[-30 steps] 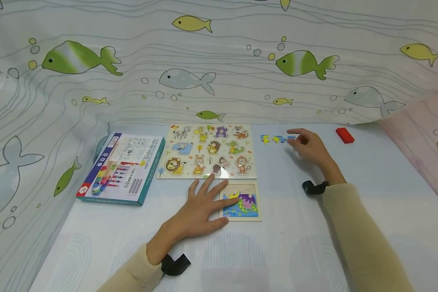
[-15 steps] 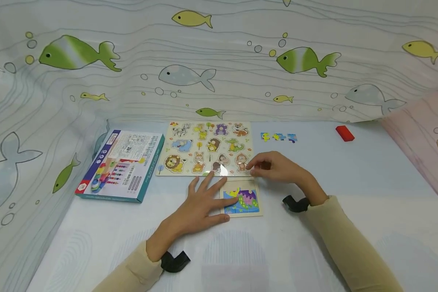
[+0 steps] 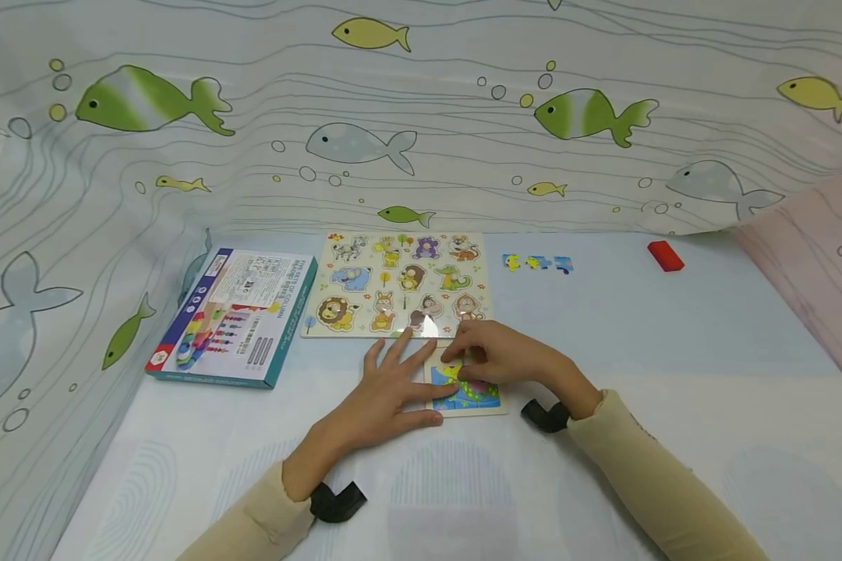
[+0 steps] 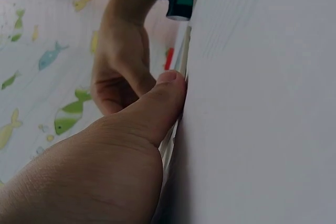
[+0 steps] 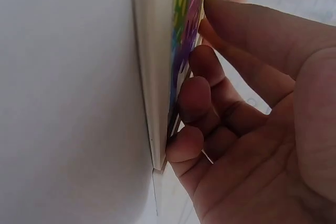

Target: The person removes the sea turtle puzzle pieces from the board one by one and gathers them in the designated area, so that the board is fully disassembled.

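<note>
Although the head view put the small jigsaw tray (image 3: 487, 412) on the table (image 3: 589, 483), below the animal board (image 3: 365, 296), only the right wrist view showed its thick pale edge (image 5: 157, 66). The left hand (image 3: 382, 397) lay on the tray's left side, fingers spread. The right hand's (image 3: 501, 351) fingers were bent over it; whether they pinched a piece could not be determined. Three loose pieces (image 3: 535, 263) appeared in the head view alone.
</note>
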A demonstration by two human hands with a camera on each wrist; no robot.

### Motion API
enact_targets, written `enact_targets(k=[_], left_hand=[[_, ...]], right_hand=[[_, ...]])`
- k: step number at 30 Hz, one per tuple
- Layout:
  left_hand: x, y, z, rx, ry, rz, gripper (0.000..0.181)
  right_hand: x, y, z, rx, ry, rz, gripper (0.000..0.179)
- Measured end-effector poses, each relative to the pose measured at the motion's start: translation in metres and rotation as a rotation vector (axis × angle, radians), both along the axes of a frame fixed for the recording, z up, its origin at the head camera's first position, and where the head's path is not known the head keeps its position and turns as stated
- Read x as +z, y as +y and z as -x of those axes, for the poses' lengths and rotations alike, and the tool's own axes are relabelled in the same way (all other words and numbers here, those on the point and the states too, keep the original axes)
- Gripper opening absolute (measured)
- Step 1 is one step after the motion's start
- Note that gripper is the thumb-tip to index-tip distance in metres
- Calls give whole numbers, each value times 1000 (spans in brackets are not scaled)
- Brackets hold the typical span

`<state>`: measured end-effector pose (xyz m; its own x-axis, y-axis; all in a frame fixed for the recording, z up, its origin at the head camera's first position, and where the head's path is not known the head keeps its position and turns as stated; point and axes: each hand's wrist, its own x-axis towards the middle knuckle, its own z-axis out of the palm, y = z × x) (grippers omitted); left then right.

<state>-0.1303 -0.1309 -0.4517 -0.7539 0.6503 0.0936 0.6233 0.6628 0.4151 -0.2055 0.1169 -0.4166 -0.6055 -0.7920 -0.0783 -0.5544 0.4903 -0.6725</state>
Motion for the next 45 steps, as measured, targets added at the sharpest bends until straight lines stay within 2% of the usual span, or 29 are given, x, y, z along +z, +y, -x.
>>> enact_targets(k=[6,14,24,36,45], left_hand=[[0,0,-1,14,-7,0,45],[1,0,-1,21,-12,-6,41],[3,1,2,41,-2,-88,35],[1,0,2,20,4,-92,31],[3,0,1,21,0,-100,31]], right_hand=[[-2,0,-1,11,20,5,21],[-1,1,-4,-11,-2,20,19],[-2,1,-4,-33,-27,-27,23],[-4,0,-6,-4,20,-23,21],[-2,-2,-8,2,7,-12,20]])
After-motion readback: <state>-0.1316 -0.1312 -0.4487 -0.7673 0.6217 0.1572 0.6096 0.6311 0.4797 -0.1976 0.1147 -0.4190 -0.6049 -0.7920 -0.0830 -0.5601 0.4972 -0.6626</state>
